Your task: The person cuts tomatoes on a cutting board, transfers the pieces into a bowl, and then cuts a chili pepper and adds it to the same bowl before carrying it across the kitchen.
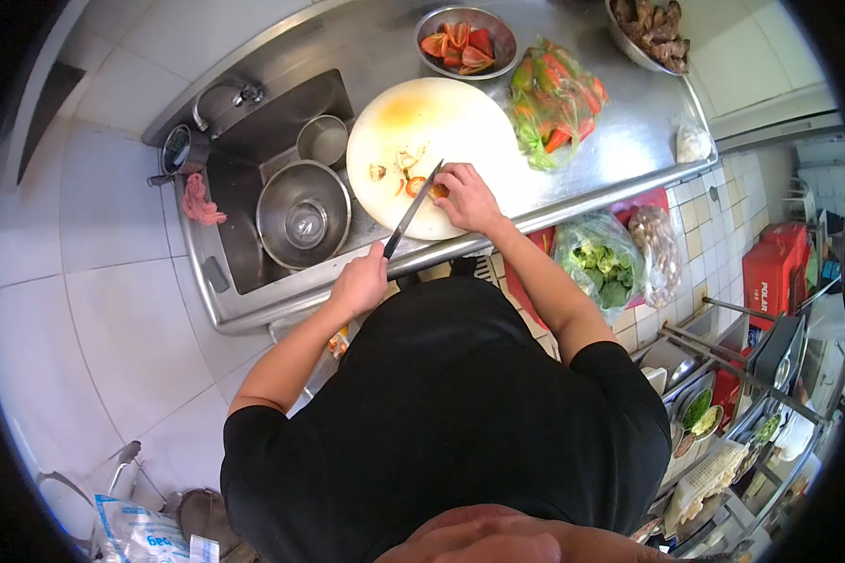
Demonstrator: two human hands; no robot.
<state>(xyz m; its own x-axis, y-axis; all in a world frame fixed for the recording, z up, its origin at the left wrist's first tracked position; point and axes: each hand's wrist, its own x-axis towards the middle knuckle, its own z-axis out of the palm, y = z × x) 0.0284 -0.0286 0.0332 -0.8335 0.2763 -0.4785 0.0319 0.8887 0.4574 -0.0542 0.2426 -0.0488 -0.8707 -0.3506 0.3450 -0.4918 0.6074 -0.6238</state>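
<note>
My left hand is closed around the black handle of a knife, whose blade slants up across the round white cutting board. Beside the blade, the fingers of my right hand curl over a red-orange pepper and press it on the board. A cut pepper ring lies just left of the blade. Pale scraps and a small stem-like piece are scattered nearby. The pepper is partly hidden under my fingers.
A metal bowl of red pepper pieces and a plastic bag of peppers stand behind the board. At left, the sink holds a large steel bowl and a pot. Bagged greens sit below the counter edge.
</note>
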